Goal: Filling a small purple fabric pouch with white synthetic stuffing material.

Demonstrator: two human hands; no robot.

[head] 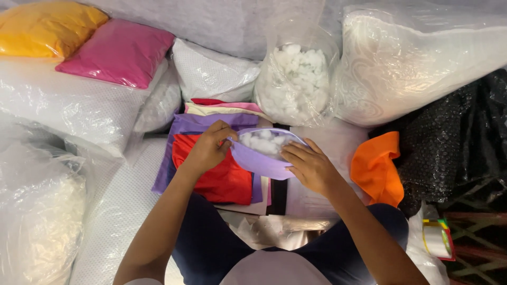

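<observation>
Fingers of the left hand point(208, 149) pinch the lilac cover point(259, 158) holding white stuffing point(262, 142); the right hand point(309, 168) grips its edge.

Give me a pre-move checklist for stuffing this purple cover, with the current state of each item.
1. Left hand grips the purple cover at its rim: ok.
2. Right hand supports the cover's other side: ok.
3. Cover mouth open, white stuffing visible inside: ok.
4. Bag of stuffing sits just behind the cover: ok.
5. Cover full enough: cannot tell.
6. Orange fabric lies apart from the hands: ok.
</observation>
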